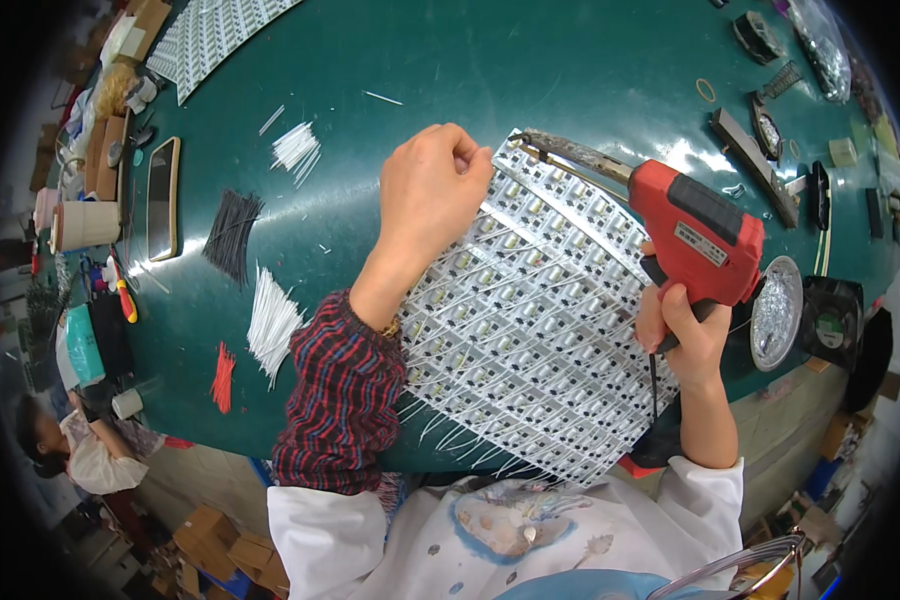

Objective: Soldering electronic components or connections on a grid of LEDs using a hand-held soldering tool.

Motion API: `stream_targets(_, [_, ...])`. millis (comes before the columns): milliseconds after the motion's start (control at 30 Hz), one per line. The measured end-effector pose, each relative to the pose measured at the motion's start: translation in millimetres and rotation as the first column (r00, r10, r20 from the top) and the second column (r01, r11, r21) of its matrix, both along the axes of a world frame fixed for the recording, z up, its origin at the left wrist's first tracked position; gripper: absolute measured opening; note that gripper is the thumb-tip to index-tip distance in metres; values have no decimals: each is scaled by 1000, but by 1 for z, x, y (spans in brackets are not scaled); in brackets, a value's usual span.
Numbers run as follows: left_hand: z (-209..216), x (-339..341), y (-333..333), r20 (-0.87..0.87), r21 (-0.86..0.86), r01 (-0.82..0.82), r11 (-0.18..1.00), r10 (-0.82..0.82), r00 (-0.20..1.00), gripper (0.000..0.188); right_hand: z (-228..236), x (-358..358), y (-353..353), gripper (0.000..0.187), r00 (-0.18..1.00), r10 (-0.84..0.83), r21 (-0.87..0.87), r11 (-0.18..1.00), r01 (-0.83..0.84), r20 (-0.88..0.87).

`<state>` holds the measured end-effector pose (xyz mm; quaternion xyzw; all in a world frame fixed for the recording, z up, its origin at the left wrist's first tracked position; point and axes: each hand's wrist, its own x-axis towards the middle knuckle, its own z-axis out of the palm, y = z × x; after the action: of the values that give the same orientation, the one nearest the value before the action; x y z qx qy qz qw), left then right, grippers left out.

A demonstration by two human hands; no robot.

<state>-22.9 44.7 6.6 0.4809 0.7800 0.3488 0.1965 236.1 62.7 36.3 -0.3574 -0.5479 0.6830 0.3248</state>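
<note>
A large white panel of small circuit boards (530, 330) lies in front of me, with rows of components and thin white wires trailing off its near edge. My right hand (685, 325) grips a red and black soldering gun (698, 235), whose long metal tip points left onto the panel's far corner. Just left of that tip, my left hand (435, 180) is closed, thumb and fingers pinched at the panel's far left edge. Whatever sits in the pinch is hidden. A black cord runs down from the gun's handle.
Left on the green table (370, 50) lie white wires (273, 325), black wires (232, 235), red wires (222, 378) and a phone (164, 198). At right are a metal dish (777, 313) and a dark metal bar (755, 167). Another person (95, 440) sits at far left.
</note>
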Motion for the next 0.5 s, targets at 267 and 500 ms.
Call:
stream_targets(267, [-3,-2,-1,-30,68,6,998,-4,1000,20,7,-2,1,39,1000,-10,60,998,10,1])
stream_targets(500, [-2,-31,-5,148,331,-173,928,130,980,16,10,1,1,38,997,-7,111,994,15,-73])
